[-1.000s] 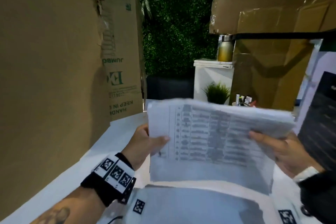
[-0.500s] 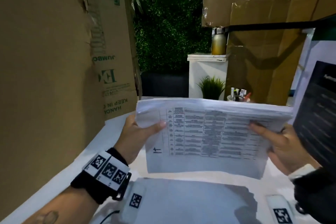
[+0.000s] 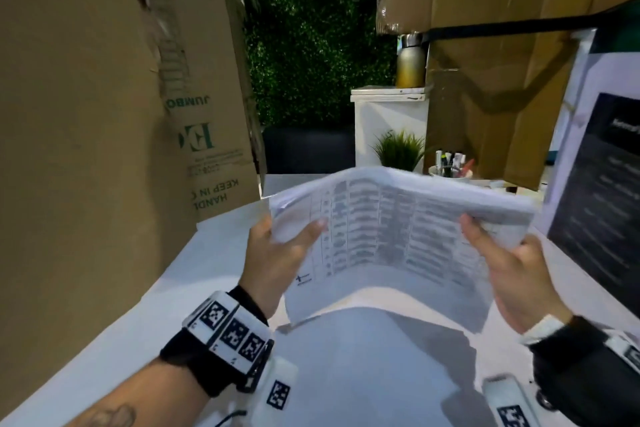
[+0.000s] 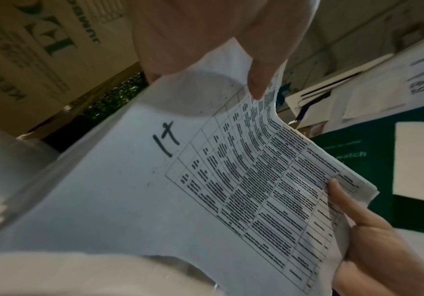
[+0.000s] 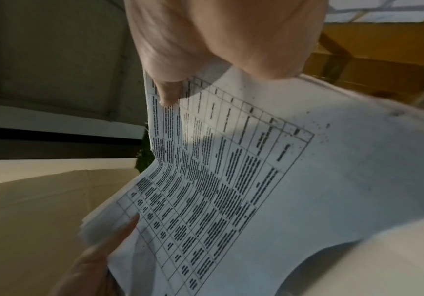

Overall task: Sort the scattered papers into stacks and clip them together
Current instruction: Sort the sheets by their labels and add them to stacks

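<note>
A stack of printed papers (image 3: 391, 239) with a table of text is held up above the white table (image 3: 114, 340). The top sheet carries a handwritten "17" (image 4: 166, 138) near its left margin. My left hand (image 3: 277, 250) grips the stack's left edge, thumb on top. My right hand (image 3: 498, 253) grips the right edge, thumb pressed on the sheet. The stack bows downward in the middle between the two hands. In the right wrist view the papers (image 5: 243, 190) curve away toward the left hand's thumb (image 5: 119, 236).
Tall cardboard boxes (image 3: 86, 114) stand along the left, and more cardboard (image 3: 502, 80) at the back right. A small potted plant (image 3: 398, 149) and a cup of pens (image 3: 450, 166) sit behind the papers. A dark poster (image 3: 602, 191) leans at the right.
The stack has gone from nearly flat to bowed, its far edge arched and the middle sagging. Both hands keep their grip on its edges.
</note>
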Demonstrator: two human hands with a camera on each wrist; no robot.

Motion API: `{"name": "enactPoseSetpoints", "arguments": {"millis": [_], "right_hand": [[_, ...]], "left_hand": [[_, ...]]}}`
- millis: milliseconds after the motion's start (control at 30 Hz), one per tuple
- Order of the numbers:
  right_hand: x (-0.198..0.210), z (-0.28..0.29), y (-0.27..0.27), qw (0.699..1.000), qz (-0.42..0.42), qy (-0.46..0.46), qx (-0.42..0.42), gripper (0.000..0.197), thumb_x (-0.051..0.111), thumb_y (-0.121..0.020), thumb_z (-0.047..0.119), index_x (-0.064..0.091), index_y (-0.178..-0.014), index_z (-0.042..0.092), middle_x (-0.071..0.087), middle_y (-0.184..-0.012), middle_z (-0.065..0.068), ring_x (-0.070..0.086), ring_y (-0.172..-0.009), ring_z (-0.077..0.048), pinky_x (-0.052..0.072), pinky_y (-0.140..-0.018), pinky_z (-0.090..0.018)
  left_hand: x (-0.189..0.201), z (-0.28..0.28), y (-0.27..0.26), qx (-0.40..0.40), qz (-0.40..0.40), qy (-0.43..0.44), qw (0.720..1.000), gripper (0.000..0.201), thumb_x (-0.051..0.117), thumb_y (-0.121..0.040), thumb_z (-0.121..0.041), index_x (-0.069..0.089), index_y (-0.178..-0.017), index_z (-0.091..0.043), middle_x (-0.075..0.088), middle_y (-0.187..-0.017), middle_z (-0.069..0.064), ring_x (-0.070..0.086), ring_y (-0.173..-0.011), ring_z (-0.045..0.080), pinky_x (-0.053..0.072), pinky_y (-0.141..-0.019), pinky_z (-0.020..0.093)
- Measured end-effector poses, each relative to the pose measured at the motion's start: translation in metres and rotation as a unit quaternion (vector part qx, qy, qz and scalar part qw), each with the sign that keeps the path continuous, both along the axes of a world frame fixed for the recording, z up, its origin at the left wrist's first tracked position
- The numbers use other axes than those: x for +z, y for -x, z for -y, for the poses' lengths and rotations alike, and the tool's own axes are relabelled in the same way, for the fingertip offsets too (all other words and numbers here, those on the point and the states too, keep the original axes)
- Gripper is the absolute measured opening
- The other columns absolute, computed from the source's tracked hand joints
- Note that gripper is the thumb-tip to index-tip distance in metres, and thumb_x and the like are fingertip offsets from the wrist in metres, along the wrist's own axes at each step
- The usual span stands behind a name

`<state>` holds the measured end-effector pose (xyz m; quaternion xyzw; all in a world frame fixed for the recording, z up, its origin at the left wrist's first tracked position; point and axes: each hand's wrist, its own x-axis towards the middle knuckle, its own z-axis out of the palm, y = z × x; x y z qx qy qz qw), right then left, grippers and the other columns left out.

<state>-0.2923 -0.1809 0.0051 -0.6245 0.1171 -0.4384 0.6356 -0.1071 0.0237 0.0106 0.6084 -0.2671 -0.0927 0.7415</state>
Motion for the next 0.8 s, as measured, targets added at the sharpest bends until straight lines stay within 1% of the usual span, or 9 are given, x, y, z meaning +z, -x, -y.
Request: {"name": "enactPoseSetpoints", "arguments": {"millis": [133,167,267,333,467,533,633,733,800], "right_hand": [[-0.023,0.001,0.001,0.998,-0.040,0.017,0.037,0.065,0.090,-0.043,0.060,0.080,-0.096,0.024,0.078,-0.100,-0.001,0.075,-0.092,-0.016,0.058,-0.071,-0.021],[-0.021,0.002,-0.001,0.999,-0.040,0.019,0.024,0.062,0.091,-0.044,0.057,0.080,-0.093,0.021,0.079,-0.097,0.001,0.075,-0.089,-0.013,0.059,-0.072,-0.022],[-0.004,-0.005,-0.008,0.999,-0.034,0.035,-0.007,0.019,0.075,-0.076,0.032,0.074,-0.094,0.026,0.078,-0.090,0.014,0.074,-0.086,-0.007,0.057,-0.079,-0.034],[0.007,-0.009,-0.011,0.998,-0.023,0.054,-0.015,0.018,0.067,-0.082,0.031,0.072,-0.099,0.034,0.076,-0.097,0.018,0.072,-0.093,-0.008,0.054,-0.078,-0.032],[0.006,0.000,-0.007,0.999,-0.016,0.035,0.001,0.026,0.076,-0.076,0.037,0.074,-0.101,0.030,0.077,-0.103,0.009,0.072,-0.098,-0.011,0.055,-0.083,-0.036],[-0.004,0.011,-0.001,0.998,-0.051,0.039,0.019,0.052,0.087,-0.059,0.051,0.077,-0.102,0.024,0.077,-0.104,0.003,0.073,-0.097,-0.015,0.055,-0.086,-0.039],[-0.016,0.020,0.003,0.992,-0.100,0.065,0.044,0.077,0.090,-0.034,0.063,0.078,-0.100,0.025,0.078,-0.104,0.004,0.073,-0.097,-0.010,0.058,-0.085,-0.028],[-0.017,0.020,0.002,0.993,-0.086,0.063,0.047,0.073,0.090,-0.032,0.064,0.079,-0.094,0.027,0.078,-0.100,0.005,0.074,-0.091,-0.008,0.059,-0.073,-0.017],[-0.010,0.017,0.000,0.996,-0.065,0.049,0.038,0.051,0.091,-0.047,0.052,0.079,-0.091,0.027,0.079,-0.095,0.006,0.074,-0.086,-0.008,0.061,-0.071,-0.025]], "left_hand": [[-0.020,-0.005,-0.002,-0.050,-0.047,-0.044,0.997,0.041,0.083,-0.081,-0.011,0.072,-0.121,-0.015,0.079,-0.114,0.005,0.075,-0.107,0.026,0.057,-0.097,0.048],[-0.018,-0.004,-0.002,-0.045,-0.047,-0.034,0.997,0.040,0.083,-0.081,-0.011,0.072,-0.120,-0.014,0.079,-0.113,0.005,0.075,-0.107,0.028,0.058,-0.095,0.048],[-0.001,0.003,0.004,-0.028,-0.045,0.008,0.999,0.032,0.076,-0.087,-0.008,0.072,-0.118,-0.011,0.080,-0.109,0.007,0.077,-0.100,0.027,0.062,-0.087,0.043],[0.010,0.008,0.007,-0.015,-0.037,0.034,0.999,0.031,0.076,-0.087,-0.006,0.072,-0.117,-0.012,0.081,-0.106,0.004,0.078,-0.096,0.022,0.063,-0.082,0.037],[0.011,0.001,0.001,-0.009,-0.003,0.039,0.999,0.033,0.078,-0.084,-0.006,0.072,-0.116,-0.014,0.080,-0.108,0.004,0.077,-0.100,0.022,0.062,-0.085,0.037],[0.002,-0.007,-0.004,-0.017,-0.001,0.006,1.000,0.038,0.080,-0.082,-0.008,0.070,-0.118,-0.014,0.079,-0.111,0.005,0.076,-0.103,0.025,0.061,-0.087,0.040],[-0.010,-0.014,-0.013,-0.030,-0.021,-0.034,0.999,0.044,0.085,-0.077,-0.010,0.070,-0.119,-0.011,0.079,-0.112,0.007,0.075,-0.104,0.028,0.059,-0.094,0.050],[-0.009,-0.013,-0.014,-0.054,-0.039,-0.030,0.997,0.050,0.092,-0.068,-0.015,0.074,-0.113,-0.007,0.079,-0.110,0.011,0.076,-0.103,0.031,0.055,-0.098,0.057],[-0.004,-0.010,-0.014,-0.044,-0.038,-0.010,0.998,0.054,0.091,-0.064,-0.023,0.074,-0.112,-0.006,0.080,-0.109,0.011,0.076,-0.102,0.032,0.055,-0.100,0.056]]}}
